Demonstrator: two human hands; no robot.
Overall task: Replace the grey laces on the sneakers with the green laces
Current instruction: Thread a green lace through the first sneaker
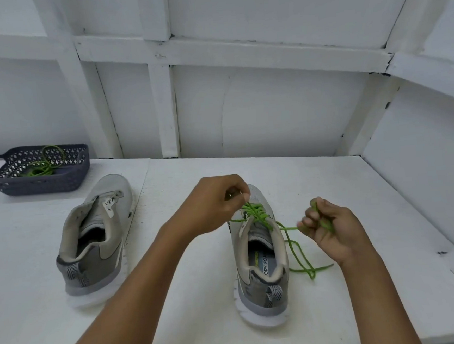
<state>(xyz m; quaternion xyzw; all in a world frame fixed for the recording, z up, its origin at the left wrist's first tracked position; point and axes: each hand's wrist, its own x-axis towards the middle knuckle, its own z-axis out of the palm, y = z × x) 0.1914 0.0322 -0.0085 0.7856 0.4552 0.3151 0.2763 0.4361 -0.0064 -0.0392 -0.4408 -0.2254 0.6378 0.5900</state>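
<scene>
Blurrily, right grip [331, 228] clutches green lace [262, 215]; left grip [212, 203] pinches it, partly hiding sneaker [265, 291]

Both forearms [136, 282] bare to frame edge; L hand [209, 203] & R hand [331, 228] bare too.

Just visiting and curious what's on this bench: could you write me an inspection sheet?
Surface: white table.
Job's things: one sneaker part-laced with green lace; other sneaker unlaced; spare lace in basket; no grey laces seen.
Clutter: nothing seen.
Grippers: left hand pinches the green lace over the eyelets; right hand grips a bunch of it.
Cables: nothing seen.
Surroundings: white panelled walls.
</scene>
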